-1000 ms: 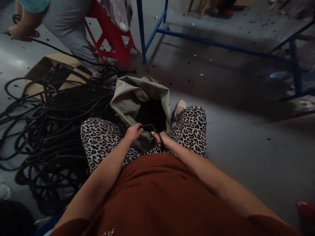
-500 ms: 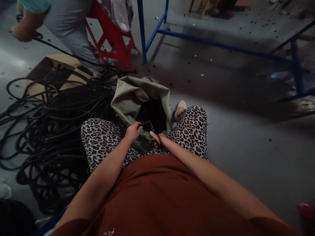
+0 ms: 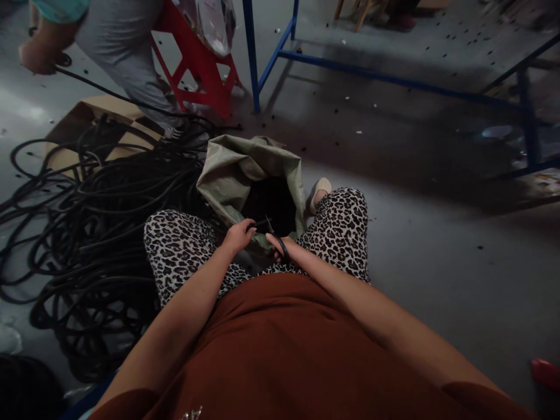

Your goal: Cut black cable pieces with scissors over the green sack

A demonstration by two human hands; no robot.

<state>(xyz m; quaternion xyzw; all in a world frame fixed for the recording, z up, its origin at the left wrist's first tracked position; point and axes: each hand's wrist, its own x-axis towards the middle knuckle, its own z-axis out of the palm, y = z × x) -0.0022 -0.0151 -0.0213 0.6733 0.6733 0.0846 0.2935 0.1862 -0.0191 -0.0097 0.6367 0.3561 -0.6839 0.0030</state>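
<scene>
Around us, a heap of black tubing (image 3: 126,192) sprawled along our left, its loops lying over a cardboard box (image 3: 105,104) and close up against an open sack (image 3: 223,153) between our knees; beyond it a co-worker (image 3: 120,49) stood beside a red stool (image 3: 214,87), a length of tube running taut from their hand (image 3: 40,56) down towards the heap; ahead, a blue frame (image 3: 371,76) crossed the floor (image 3: 424,262), where small scraps lay scattered. The heap and the sack hemmed in the left side; our right knee (image 3: 336,230) stood just beside the sack's other edge.

Over the near rim of the sack, our left hand (image 3: 238,235) had its fingers closed on a short black tube (image 3: 261,223); our right hand (image 3: 290,245) had its fingers wrapped round the dark handle of the scissors (image 3: 283,248), whose blades pointed up by the tube's end; we could not tell whether they touched it. The sack's contents were lost in darkness; the co-worker's upper body was cut off; a red thing (image 3: 545,372) at the right edge was unclear.
</scene>
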